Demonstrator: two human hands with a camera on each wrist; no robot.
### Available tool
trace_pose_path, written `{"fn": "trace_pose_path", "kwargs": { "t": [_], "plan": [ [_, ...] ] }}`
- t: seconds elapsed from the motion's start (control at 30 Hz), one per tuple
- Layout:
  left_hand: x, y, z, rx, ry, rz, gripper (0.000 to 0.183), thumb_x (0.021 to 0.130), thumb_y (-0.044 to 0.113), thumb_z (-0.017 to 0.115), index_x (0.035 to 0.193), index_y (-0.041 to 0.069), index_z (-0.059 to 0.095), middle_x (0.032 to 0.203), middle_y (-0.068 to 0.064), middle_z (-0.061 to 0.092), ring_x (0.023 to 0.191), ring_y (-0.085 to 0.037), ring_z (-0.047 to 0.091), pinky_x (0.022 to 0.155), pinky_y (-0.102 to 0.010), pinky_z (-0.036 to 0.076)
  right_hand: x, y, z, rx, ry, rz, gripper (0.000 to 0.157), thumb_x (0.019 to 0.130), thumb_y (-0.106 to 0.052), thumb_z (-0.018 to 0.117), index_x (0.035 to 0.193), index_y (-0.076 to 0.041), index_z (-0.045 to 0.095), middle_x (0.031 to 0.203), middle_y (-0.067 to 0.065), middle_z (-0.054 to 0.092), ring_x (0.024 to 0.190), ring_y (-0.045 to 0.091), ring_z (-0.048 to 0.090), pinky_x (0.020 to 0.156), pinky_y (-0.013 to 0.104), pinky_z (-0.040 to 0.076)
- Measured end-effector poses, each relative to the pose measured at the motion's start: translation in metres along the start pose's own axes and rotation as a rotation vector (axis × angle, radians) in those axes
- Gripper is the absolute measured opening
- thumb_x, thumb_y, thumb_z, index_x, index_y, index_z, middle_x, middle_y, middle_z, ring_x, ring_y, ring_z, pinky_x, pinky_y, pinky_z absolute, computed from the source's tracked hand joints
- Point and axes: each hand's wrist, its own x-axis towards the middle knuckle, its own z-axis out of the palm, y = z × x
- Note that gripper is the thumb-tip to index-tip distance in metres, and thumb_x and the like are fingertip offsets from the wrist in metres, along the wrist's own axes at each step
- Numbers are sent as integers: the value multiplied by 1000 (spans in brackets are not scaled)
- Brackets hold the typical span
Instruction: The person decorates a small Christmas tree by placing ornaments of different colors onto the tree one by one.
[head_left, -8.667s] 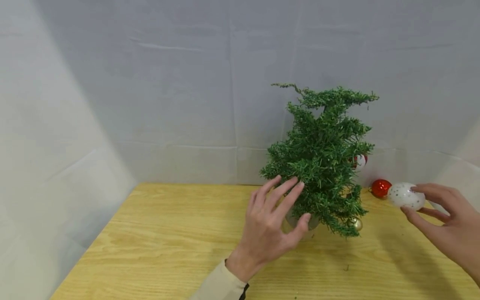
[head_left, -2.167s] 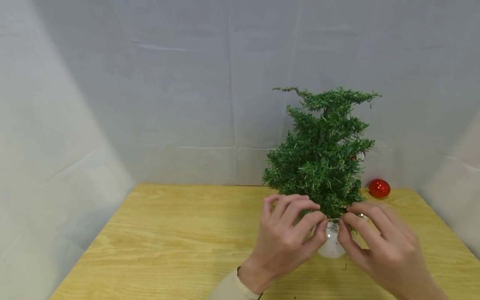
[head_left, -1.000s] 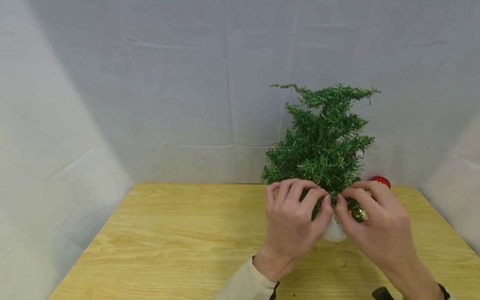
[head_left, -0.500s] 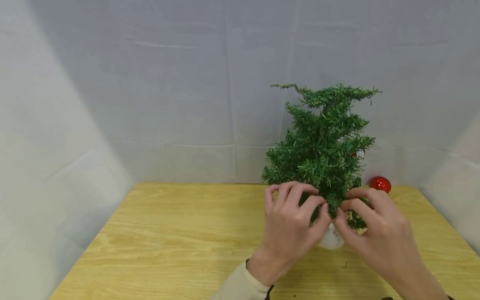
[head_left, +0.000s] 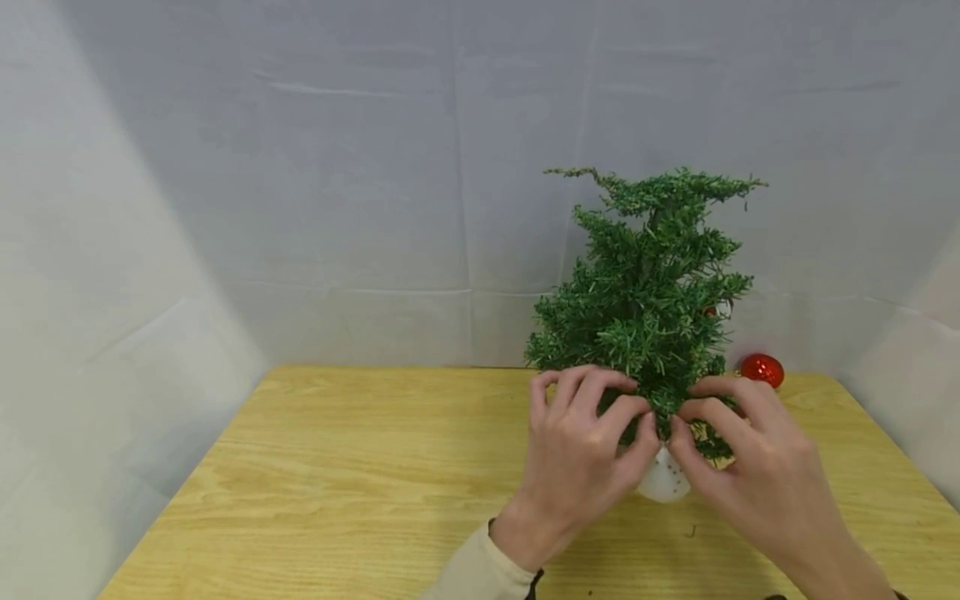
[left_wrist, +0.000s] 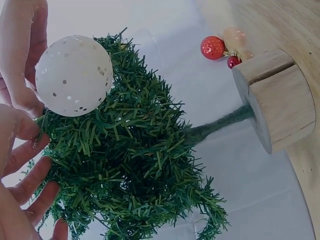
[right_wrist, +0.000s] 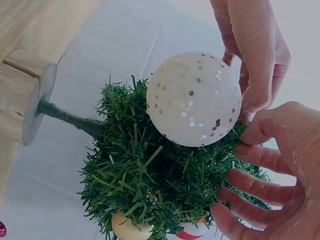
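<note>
A white bauble with shiny dots [head_left: 664, 479] hangs low at the front of a small artificial Christmas tree [head_left: 645, 292]. My left hand [head_left: 573, 462] pinches with thumb and index fingertip at a branch tip just above the bauble. Opposite it, my right hand [head_left: 761, 467] pinches in the same way, thumbs close together. The bauble's string appears to run between these fingertips, though it is too fine to make out clearly. Both wrist views show the bauble [right_wrist: 194, 99] large against the green needles, touched by no fingers. The left hand's other fingers [left_wrist: 37, 180] rest spread beside the foliage.
The tree stands on a sawn log base [left_wrist: 285, 105] on a wooden table [head_left: 337, 467]. A red bauble [head_left: 762, 369] lies behind at the right. Gold [right_wrist: 131, 227] and red-and-white baubles [right_wrist: 192, 230] sit among the branches. A pale cloth [head_left: 360, 183] closes off the back.
The white bauble came from the right, carried by my right hand, to the tree's front. Both hands then stretched its string and rose to the branch; in the last second they and the bauble sank slightly.
</note>
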Motion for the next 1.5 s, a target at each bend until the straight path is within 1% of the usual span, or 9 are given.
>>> {"fn": "trace_pose_path", "kwargs": {
  "t": [0.17,0.67,1.0,1.07,1.13,1.23,1.3,1.43,1.5],
  "plan": [
    [-1,0,0,-1,-1,5,7,89,26,73,82,27,75,100,9,70,99,-12,63,93,-39,43,-1,-2,0,13,10,26,52,104,-46,43,77,-11,70,92,10,68,82,27,59,70,30,45],
    [-3,0,0,-3,10,10,8,88,26,74,81,27,75,100,9,70,99,-12,63,93,-40,44,-2,-3,0,23,14,36,52,104,-48,44,78,-11,71,92,10,68,83,27,59,72,31,45],
    [-4,-1,-1,-5,4,14,6,87,26,75,81,27,75,101,8,70,100,-12,63,93,-40,44,-2,-3,-2,24,24,41,53,104,-48,45,78,-11,71,93,10,68,84,27,60,73,31,45],
    [-5,-2,-1,-13,0,17,7,88,25,74,81,26,75,101,8,71,101,-12,63,93,-40,44,-2,-3,-4,17,0,52,53,104,-48,44,79,-10,72,93,10,68,85,26,60,73,31,45],
    [-6,-4,-1,-20,0,23,6,87,24,75,81,26,76,102,8,71,101,-12,63,94,-40,44,-2,-2,-6,17,-1,54,52,104,-47,45,79,-10,72,93,10,68,85,26,60,73,30,45],
    [-8,-7,-2,-30,15,37,4,85,23,76,82,25,76,103,7,71,101,-13,63,93,-39,45,-2,-2,-7,12,-12,54,51,103,-47,45,79,-9,71,94,10,68,87,25,60,74,29,44],
    [-10,-10,-3,-38,28,44,3,85,22,76,82,24,76,103,5,71,101,-13,64,93,-39,45,-2,-2,-7,19,16,45,50,103,-46,47,78,-10,72,93,9,68,86,24,61,72,28,44],
    [-13,-19,-6,-62,69,55,2,85,21,75,83,21,76,105,2,71,103,-15,65,92,-40,46,-3,0,-8,23,38,43,49,102,-46,48,79,-10,72,93,9,69,85,23,61,68,24,43],
    [-14,-24,-7,-72,95,57,3,85,20,74,85,19,77,105,1,71,103,-16,66,92,-39,46,-3,1,-10,27,43,46,49,102,-46,49,79,-9,72,93,10,69,86,24,61,70,20,43]
  ]
}}
